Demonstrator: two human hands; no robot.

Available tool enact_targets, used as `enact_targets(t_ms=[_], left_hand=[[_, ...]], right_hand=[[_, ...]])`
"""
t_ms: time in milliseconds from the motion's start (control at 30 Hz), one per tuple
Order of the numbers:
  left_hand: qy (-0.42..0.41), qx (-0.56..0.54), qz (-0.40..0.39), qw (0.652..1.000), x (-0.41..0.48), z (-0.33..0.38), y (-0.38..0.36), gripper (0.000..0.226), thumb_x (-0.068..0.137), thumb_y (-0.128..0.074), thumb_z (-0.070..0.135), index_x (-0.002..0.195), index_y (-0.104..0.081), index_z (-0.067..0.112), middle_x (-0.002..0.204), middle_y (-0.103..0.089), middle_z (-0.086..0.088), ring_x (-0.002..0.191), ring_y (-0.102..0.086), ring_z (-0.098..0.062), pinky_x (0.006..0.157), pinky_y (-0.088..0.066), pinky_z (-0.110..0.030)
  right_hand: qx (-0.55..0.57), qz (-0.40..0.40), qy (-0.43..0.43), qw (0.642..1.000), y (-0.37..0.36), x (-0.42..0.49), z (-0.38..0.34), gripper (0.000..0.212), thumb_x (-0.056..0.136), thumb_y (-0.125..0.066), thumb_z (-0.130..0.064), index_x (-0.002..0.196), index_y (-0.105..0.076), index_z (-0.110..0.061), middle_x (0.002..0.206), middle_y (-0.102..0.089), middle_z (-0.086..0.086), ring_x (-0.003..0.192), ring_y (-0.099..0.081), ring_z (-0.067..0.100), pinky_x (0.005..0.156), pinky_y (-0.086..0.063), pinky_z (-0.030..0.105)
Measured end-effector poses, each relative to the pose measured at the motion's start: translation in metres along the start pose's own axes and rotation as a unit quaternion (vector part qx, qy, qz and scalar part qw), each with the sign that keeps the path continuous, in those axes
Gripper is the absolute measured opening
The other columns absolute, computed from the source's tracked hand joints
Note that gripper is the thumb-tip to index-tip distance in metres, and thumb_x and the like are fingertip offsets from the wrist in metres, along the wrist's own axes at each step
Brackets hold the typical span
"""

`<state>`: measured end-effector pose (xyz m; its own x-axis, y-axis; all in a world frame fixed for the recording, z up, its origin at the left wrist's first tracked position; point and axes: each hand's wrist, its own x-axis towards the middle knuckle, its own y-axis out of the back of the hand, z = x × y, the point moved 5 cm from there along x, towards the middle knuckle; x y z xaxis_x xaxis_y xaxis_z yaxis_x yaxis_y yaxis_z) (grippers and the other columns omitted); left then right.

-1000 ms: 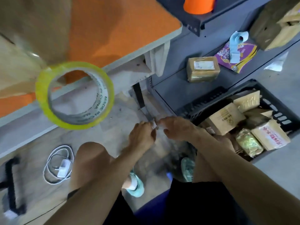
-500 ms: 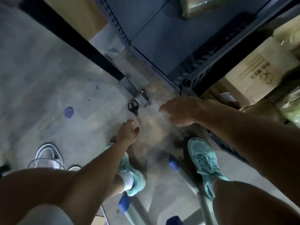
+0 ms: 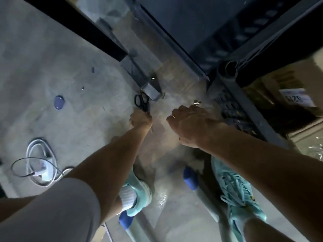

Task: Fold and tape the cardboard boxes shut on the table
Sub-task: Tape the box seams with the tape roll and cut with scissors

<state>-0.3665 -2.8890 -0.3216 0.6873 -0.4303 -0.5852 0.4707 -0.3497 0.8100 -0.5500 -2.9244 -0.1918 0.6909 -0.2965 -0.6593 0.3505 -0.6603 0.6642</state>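
I log one cardboard box point(image 3: 272, 88) at 3 o'clock: brown, white label point(image 3: 297, 97), blurred. Scissors point(image 3: 142, 101), black handles, flat on the floor point(image 3: 52, 58) toward 11 o'clock, blades under my left hand point(image 3: 140, 118).

Both bare arms reach down and forward, hands low and near each other
Left hand point(image 3: 140, 119) knuckles up, fingers curled over the blades of the scissors point(image 3: 141, 102); right hand point(image 3: 190, 123) just beside it, back up, fingers loosely bent and relaxed, forearm coming in from the right

free: floor point(image 3: 43, 49) left of scissors point(image 3: 142, 102) | blocked: table leg point(image 3: 138, 74) just behind; crate point(image 3: 232, 109) right
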Motion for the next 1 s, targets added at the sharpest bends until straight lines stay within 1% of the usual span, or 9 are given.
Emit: enact_targets(t_ms=[67, 167, 267, 333, 433, 500, 667, 833, 1000], left_hand=[[0.006, -0.009, -0.001, 1.0, -0.001, -0.002, -0.002, 0.037, 0.099, -0.061, 0.023, 0.13, -0.059, 0.003, 0.125, -0.068, -0.016, 0.118, -0.065, -0.032, 0.099, -0.053, -0.038], [0.015, -0.058, -0.017, 0.998, -0.012, -0.009, 0.001, 0.025, 0.093, -0.068, 0.02, 0.111, -0.067, 0.004, 0.108, -0.074, -0.015, 0.099, -0.072, -0.029, 0.084, -0.058, -0.034], [0.011, -0.135, -0.06, 0.989, -0.044, -0.024, 0.008, 0.02, 0.088, -0.075, 0.017, 0.101, -0.071, 0.002, 0.098, -0.076, -0.015, 0.087, -0.074, -0.027, 0.082, -0.061, -0.039], [-0.06, -0.135, -0.061, 0.987, -0.083, -0.029, 0.021, 0.013, 0.085, -0.078, 0.016, 0.092, -0.068, 0.011, 0.089, -0.075, -0.005, 0.079, -0.071, -0.019, 0.076, -0.058, -0.031], [-0.212, -0.112, -0.059, 0.969, -0.147, -0.018, 0.055, 0.022, 0.084, -0.076, 0.015, 0.088, -0.057, 0.024, 0.079, -0.067, 0.01, 0.078, -0.066, -0.013, 0.074, -0.05, -0.024], [-0.279, -0.105, -0.068, 0.952, -0.184, -0.005, 0.084, 0.021, 0.085, -0.074, 0.013, 0.091, -0.057, 0.024, 0.081, -0.07, 0.005, 0.081, -0.068, -0.018, 0.077, -0.051, -0.029], [-0.41, -0.038, -0.03, 0.911, -0.252, 0.018, 0.176, 0.019, 0.087, -0.068, 0.015, 0.106, -0.064, 0.013, 0.085, -0.073, -0.001, 0.083, -0.068, -0.027, 0.077, -0.053, -0.038], [-0.482, 0.029, 0.04, 0.875, -0.313, -0.005, 0.257, 0.021, 0.091, -0.065, 0.02, 0.11, -0.061, 0.012, 0.087, -0.069, -0.006, 0.078, -0.064, -0.028, 0.062, -0.04, -0.031], [-0.53, 0.04, 0.102, 0.841, -0.369, -0.054, 0.328, 0.025, 0.092, -0.06, 0.018, 0.115, -0.063, 0.009, 0.095, -0.069, -0.014, 0.086, -0.063, -0.037, 0.073, -0.049, -0.043]], right_hand=[[0.009, -0.002, -0.005, 1.0, -0.003, 0.004, 0.001, 0.041, 0.1, -0.051, -0.02, 0.14, -0.043, -0.013, 0.14, -0.046, 0.007, 0.132, -0.042, 0.024, 0.107, -0.034, 0.038], [0.02, -0.006, -0.008, 1.0, -0.003, -0.001, 0.0, 0.043, 0.1, -0.053, -0.022, 0.141, -0.042, -0.014, 0.139, -0.047, 0.007, 0.131, -0.044, 0.024, 0.107, -0.036, 0.038], [0.034, 0.014, 0.0, 0.999, 0.006, -0.015, -0.002, 0.047, 0.099, -0.054, -0.019, 0.143, -0.04, -0.016, 0.138, -0.048, 0.005, 0.128, -0.045, 0.022, 0.106, -0.039, 0.037], [0.029, 0.038, 0.019, 0.999, 0.02, -0.027, -0.005, 0.053, 0.098, -0.056, -0.02, 0.148, -0.037, -0.018, 0.144, -0.045, 0.002, 0.132, -0.043, 0.02, 0.107, -0.039, 0.037], [-0.018, 0.08, 0.061, 0.995, 0.051, -0.053, -0.013, 0.065, 0.097, -0.058, -0.016, 0.155, -0.029, -0.023, 0.157, -0.035, -0.002, 0.141, -0.035, 0.018, 0.114, -0.037, 0.039], [-0.085, 0.095, 0.076, 0.989, 0.072, -0.076, -0.021, 0.064, 0.097, -0.058, -0.016, 0.154, -0.031, -0.025, 0.156, -0.036, -0.003, 0.142, -0.035, 0.018, 0.115, -0.036, 0.04], [-0.206, 0.157, 0.055, 0.964, 0.123, -0.153, -0.036, 0.046, 0.103, -0.051, -0.037, 0.147, -0.042, -0.028, 0.143, -0.045, -0.004, 0.131, -0.04, 0.021, 0.11, -0.036, 0.037], [-0.201, 0.227, 0.059, 0.951, 0.168, -0.229, -0.092, 0.036, 0.099, -0.056, -0.029, 0.136, -0.054, -0.028, 0.126, -0.047, -0.002, 0.118, -0.046, 0.02, 0.101, -0.044, 0.034], [-0.216, 0.212, 0.003, 0.953, 0.2, -0.278, -0.165, 0.036, 0.102, -0.048, -0.03, 0.137, -0.051, -0.03, 0.118, -0.066, 0.001, 0.106, -0.063, 0.026, 0.087, -0.049, 0.033]])
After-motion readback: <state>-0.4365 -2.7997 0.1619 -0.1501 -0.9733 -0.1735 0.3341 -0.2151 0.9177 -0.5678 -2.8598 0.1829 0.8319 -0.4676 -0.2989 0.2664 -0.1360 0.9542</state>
